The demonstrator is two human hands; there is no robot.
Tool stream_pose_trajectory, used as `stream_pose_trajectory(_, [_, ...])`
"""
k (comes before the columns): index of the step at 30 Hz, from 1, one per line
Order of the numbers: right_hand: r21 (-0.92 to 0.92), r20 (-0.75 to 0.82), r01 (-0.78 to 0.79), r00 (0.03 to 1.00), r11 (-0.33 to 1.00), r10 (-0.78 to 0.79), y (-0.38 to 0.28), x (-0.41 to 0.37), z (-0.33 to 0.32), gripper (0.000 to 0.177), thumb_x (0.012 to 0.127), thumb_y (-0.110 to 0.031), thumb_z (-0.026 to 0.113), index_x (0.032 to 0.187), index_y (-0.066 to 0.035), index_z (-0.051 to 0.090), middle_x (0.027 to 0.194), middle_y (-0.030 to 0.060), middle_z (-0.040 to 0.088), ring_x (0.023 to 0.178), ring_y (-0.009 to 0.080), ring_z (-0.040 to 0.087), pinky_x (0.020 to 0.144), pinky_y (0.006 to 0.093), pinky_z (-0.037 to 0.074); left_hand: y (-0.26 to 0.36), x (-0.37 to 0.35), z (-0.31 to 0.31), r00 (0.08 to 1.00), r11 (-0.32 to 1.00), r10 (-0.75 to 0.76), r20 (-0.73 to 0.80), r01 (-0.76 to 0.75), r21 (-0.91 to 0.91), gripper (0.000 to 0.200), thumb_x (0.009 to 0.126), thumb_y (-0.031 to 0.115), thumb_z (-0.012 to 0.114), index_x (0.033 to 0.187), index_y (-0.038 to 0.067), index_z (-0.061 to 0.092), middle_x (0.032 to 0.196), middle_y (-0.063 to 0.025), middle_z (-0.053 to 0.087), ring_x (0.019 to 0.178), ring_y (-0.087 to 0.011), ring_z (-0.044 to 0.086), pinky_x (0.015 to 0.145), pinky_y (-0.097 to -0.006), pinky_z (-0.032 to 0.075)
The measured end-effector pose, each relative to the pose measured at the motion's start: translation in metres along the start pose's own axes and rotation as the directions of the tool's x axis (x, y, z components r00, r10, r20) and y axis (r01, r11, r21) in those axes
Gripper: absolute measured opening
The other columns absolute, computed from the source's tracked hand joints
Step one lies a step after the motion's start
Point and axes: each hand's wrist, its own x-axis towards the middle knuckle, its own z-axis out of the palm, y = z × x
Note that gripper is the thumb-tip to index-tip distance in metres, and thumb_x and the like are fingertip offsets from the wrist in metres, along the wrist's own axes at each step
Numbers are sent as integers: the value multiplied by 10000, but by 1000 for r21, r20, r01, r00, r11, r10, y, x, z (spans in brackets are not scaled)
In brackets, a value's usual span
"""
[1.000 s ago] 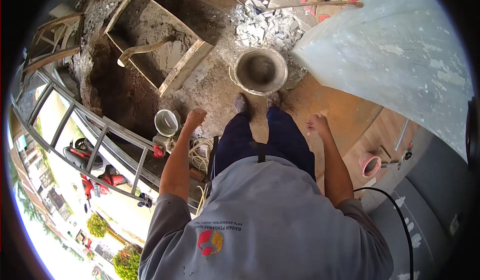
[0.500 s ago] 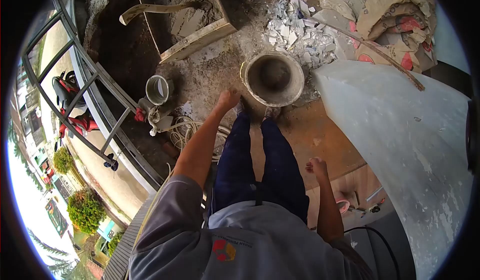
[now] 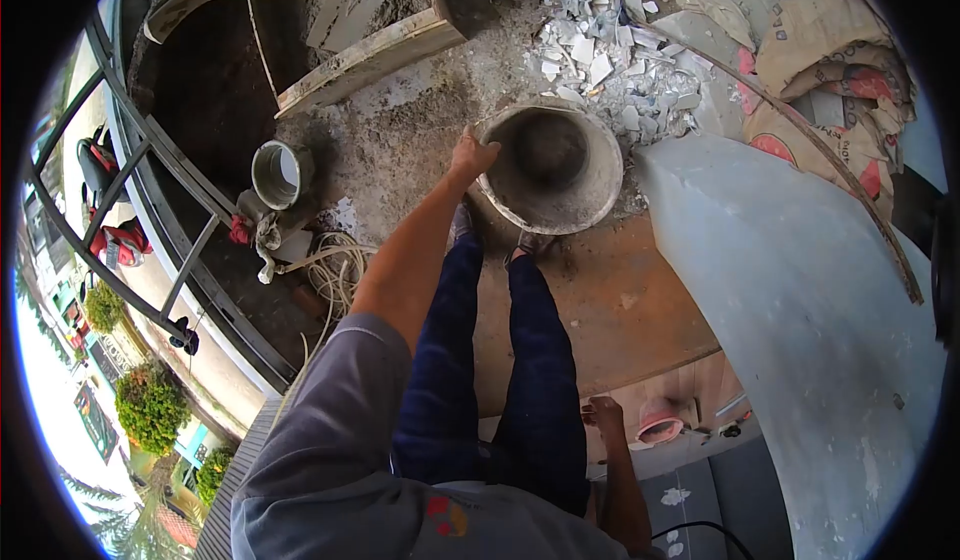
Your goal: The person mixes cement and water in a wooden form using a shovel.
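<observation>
A round bucket, crusted with grey cement, stands on the floor before my feet. Its inside is dark with residue at the bottom. My left hand is at the bucket's left rim, with the thumb over the edge and the fingers outside, closed on it. Lower down, my right hand hangs beside my right leg, well apart from the bucket. Its fingers are loosely bent and slightly apart, with nothing seen in them.
A wooden mixing box holds grey mortar. Broken tile pieces lie behind the bucket, near crumpled cement sacks and a long stick. A smaller pail and coiled hose are left; a pale sheet is right.
My left hand has reached forward to the bucket's rim. My right hand has dropped back beside my leg. The view has shifted as my body leans.
</observation>
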Motion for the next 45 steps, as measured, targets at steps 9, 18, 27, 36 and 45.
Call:
stream_pose_trajectory(9, [-58,27,41,999,997,-39,-19,-2,22,256,917,-221,634,1050,-2,629,865,139,693,688,224,682,607,335,554,40,-74,-7,993,937,115,29,-99,-334,327,925,297,632,900,-22,705,795,-238,711,792,-387,724,744,-470,563])
stream_pose_trajectory(18, [-60,54,298,954,953,-295,-115,-27,7,234,941,-211,602,1039,1,601,895,166,691,722,261,706,675,392,605,49,-128,-64,995,739,-81,-65,16,-674,303,953,232,652,858,-54,687,699,-153,683,562,-240,703,567,-378,564])
stream_pose_trajectory(27, [-263,51,387,920,884,-388,-230,-45,30,227,969,-225,603,1078,-26,606,908,143,698,708,235,692,675,372,603,13,-77,-140,943,211,-331,25,100,-972,202,1018,191,565,907,23,575,720,-86,591,505,-272,654,401,-404,523])
stream_pose_trajectory(36, [-388,90,495,860,777,-503,-343,-79,128,268,982,-251,596,1111,-18,620,947,135,705,750,222,695,703,360,601,-60,-39,-215,873,-238,-478,101,-18,-971,194,1025,179,534,890,41,543,687,-98,560,555,-318,667,511,-486,550])
stream_pose_trajectory(45, [-478,306,648,756,593,-579,-442,-133,308,309,978,-256,563,1139,0,628,972,130,706,780,201,694,715,316,587,-120,-41,-226,824,-390,-530,199,-28,-920,185,1048,169,499,938,31,558,709,-97,600,682,-312,710,609,-506,578])
